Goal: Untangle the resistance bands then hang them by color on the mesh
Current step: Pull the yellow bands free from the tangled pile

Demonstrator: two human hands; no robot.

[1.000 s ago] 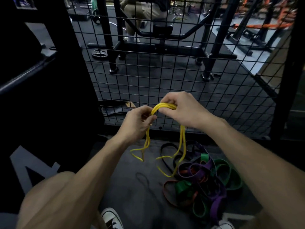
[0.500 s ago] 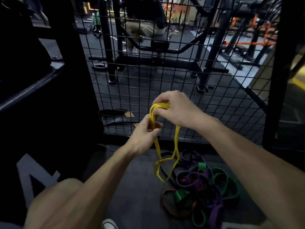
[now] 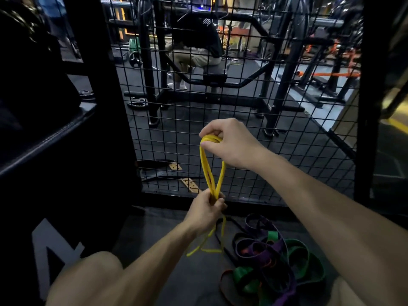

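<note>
A thin yellow resistance band (image 3: 207, 166) stretches between my two hands in front of the black wire mesh (image 3: 287, 151). My right hand (image 3: 229, 143) pinches its folded top loops. Lower down, my left hand (image 3: 206, 212) grips the strands together, and the loose ends dangle below it toward the floor. A tangled pile of purple, green, black and orange bands (image 3: 271, 268) lies on the dark floor at the lower right, under my right forearm.
A black padded box (image 3: 55, 173) with a white letter fills the left side. Behind the mesh stand black gym racks (image 3: 282, 96) and a person seated on a bench (image 3: 198, 54). My knee (image 3: 88, 281) is at the bottom left.
My left hand has slid down the yellow band, away from my right hand, drawing the strands straight. The view has tilted up a little.
</note>
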